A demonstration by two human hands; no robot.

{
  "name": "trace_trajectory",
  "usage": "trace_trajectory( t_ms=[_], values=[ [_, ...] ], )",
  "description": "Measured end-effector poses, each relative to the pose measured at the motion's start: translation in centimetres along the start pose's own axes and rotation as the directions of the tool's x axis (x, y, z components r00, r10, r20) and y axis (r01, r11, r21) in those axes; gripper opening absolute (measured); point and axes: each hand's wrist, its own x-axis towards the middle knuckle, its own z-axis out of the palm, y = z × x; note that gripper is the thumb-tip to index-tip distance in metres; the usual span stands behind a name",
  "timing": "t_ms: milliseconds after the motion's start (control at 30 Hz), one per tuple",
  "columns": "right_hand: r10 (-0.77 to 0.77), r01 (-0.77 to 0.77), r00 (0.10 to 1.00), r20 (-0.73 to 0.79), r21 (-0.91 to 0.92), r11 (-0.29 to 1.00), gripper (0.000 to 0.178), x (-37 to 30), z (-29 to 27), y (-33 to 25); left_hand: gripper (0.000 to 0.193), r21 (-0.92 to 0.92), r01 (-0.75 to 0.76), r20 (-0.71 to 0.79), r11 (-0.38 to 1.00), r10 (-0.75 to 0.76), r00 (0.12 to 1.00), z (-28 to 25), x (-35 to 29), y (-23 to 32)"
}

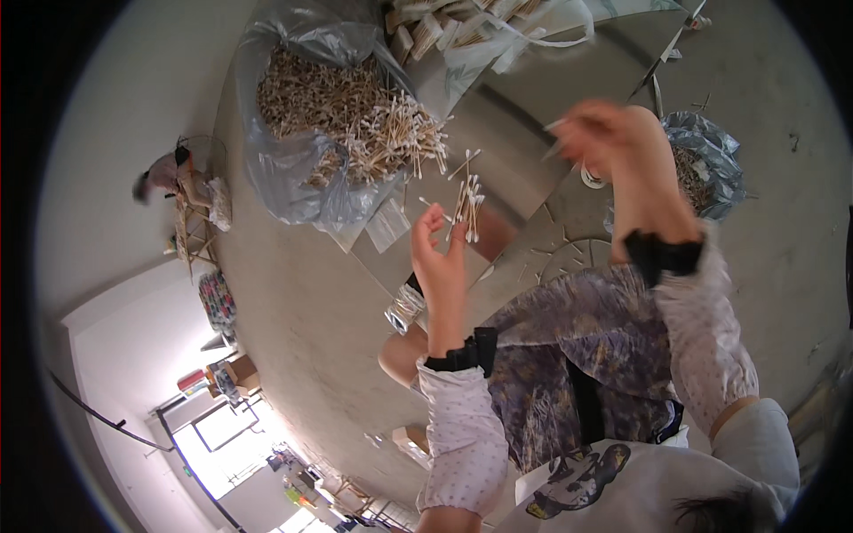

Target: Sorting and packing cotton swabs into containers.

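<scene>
Where the bare left hand [437, 258] is, a small bunch of thin wooden sticks with white cotton tips [470, 209] sits right by its thumb. The thumb and the bent fingers are a little apart, and I cannot tell if they pinch the bunch or just touch it. A few loose sticks of the same kind lie near it, over a shiny grey-brown flat board [511, 164]. The bare right hand [600, 133] is up on the other side, well apart from the bunch. It is blurry, with something thin and pale by its fingertips, so I cannot tell how tight it is. Both wrists have black bands, and both arms wear pale dotted cloth sleeves [462, 435]. Up to the left, a big see-through grey plastic bag [258, 169] is full of cotton-tipped sticks. A smaller blue-grey plastic bag [729, 160] is past the right arm. A short round tub with clear sides [405, 307] is by the left knee. Another person [166, 173] is far off to the left.
</scene>
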Motion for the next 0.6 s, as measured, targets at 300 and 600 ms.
trace_trajectory(
  t_ms=[300,600],
  values=[
    [0.061,-0.106,0.993,-0.100,-0.551,0.828,0.035,-5.5,-20.7,14.5,0.084,0.301,-0.042,0.037,0.953,0.032,0.999,3.5,0.9,-3.1],
    [-0.465,0.503,0.863,0.197,-0.251,0.827,0.040,0.9,1.9,2.3,0.051,0.202,-0.195,0.024,0.960,0.194,0.981,3.0,0.3,-5.8]
  ],
)
